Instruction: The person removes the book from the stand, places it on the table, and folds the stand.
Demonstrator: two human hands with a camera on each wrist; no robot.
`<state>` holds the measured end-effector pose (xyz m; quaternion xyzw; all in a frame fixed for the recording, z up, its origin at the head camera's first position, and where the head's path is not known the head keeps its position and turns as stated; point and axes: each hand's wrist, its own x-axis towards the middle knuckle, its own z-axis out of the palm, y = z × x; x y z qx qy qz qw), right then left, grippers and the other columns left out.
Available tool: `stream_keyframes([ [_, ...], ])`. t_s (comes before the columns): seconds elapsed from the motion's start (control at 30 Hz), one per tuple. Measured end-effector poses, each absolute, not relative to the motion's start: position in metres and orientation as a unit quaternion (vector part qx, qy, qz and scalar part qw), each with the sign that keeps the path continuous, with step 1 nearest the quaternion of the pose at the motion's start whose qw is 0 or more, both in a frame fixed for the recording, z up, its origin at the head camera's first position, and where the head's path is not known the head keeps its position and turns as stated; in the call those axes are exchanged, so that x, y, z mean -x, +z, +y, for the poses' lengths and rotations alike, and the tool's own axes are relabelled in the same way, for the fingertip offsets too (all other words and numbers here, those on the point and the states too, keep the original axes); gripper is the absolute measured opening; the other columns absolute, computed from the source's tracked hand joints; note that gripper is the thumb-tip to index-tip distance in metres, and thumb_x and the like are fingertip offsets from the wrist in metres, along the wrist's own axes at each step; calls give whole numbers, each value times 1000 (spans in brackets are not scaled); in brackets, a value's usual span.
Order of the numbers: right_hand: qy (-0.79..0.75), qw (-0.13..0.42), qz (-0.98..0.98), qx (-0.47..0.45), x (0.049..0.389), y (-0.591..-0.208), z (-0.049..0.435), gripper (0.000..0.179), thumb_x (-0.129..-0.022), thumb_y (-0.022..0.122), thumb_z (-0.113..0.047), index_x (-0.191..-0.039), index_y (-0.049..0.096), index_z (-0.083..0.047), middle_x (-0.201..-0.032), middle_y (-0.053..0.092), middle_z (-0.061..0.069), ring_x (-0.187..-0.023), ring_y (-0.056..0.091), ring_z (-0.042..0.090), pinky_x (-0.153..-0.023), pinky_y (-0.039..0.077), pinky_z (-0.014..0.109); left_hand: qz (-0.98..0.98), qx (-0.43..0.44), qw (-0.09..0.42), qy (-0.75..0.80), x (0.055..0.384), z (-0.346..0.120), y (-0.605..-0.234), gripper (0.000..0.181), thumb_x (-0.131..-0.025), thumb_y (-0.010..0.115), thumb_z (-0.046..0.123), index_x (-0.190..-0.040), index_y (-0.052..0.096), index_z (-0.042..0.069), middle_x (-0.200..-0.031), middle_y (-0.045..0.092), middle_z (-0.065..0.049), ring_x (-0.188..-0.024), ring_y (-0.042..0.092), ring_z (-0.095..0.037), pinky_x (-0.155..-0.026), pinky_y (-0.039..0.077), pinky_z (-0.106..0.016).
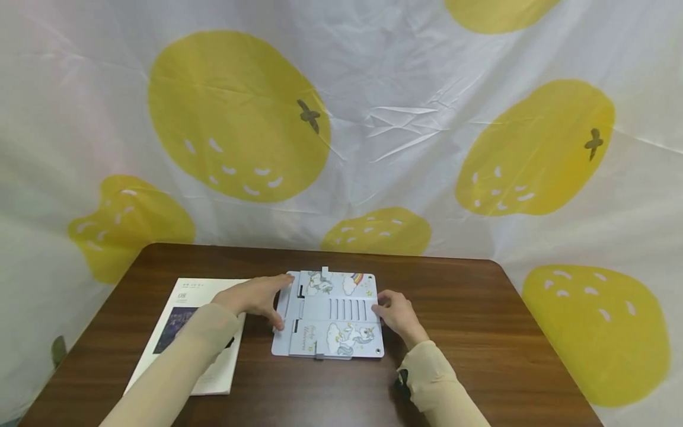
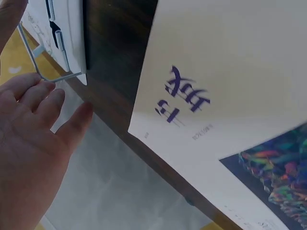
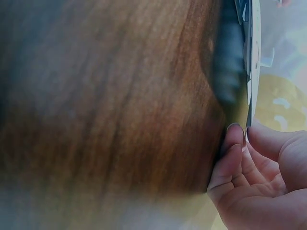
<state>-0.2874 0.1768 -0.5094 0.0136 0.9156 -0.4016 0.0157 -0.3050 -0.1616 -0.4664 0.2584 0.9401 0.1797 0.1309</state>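
Note:
A white folding book stand [image 1: 315, 311], printed with unicorns, clouds and a rainbow, lies nearly flat over the table. Its slotted panel faces up, and small grey clips stick out at its top and bottom edges. My right hand [image 1: 399, 314] pinches the stand's right edge; the right wrist view has that edge [image 3: 253, 86] between thumb and curled fingers. Spread across the left edge is my left hand [image 1: 258, 299], its thumb and forefinger apart at the edge. In the left wrist view, its extended fingers [image 2: 41, 93] reach to the stand's wire part [image 2: 62, 76].
A white book [image 1: 213, 376] with a dark picture on its cover lies left of the stand, partly under my left forearm. The brown wooden table [image 1: 480, 356] has its far edge close to a white curtain [image 1: 384, 148] with yellow fruit prints.

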Motion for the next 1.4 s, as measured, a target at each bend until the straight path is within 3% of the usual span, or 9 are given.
stream_keyframes([
  [0.53,-400,20,916,-8,286,-513,174,27,-89,70,-10,-113,64,2,-73,63,6,-58,59,16,-55,48,29,940,-261,144,165,305,-147,-483,115,-61,91,45,-151,34,3,-155,34,-14,-140,33,-32,-114,27,-44],
  [1.03,-398,22,917,-15,286,-511,176,27,-90,69,-10,-114,65,2,-75,63,6,-60,60,16,-56,49,29,935,-279,142,170,303,-144,-482,117,-62,90,45,-150,31,-2,-155,31,-19,-141,30,-33,-114,25,-44],
  [1.4,-404,10,914,-10,285,-512,178,26,-89,70,-9,-113,65,3,-74,63,6,-58,60,16,-55,50,30,936,-270,145,171,304,-141,-484,117,-62,90,46,-152,30,0,-156,30,-17,-142,29,-32,-115,24,-44],
])
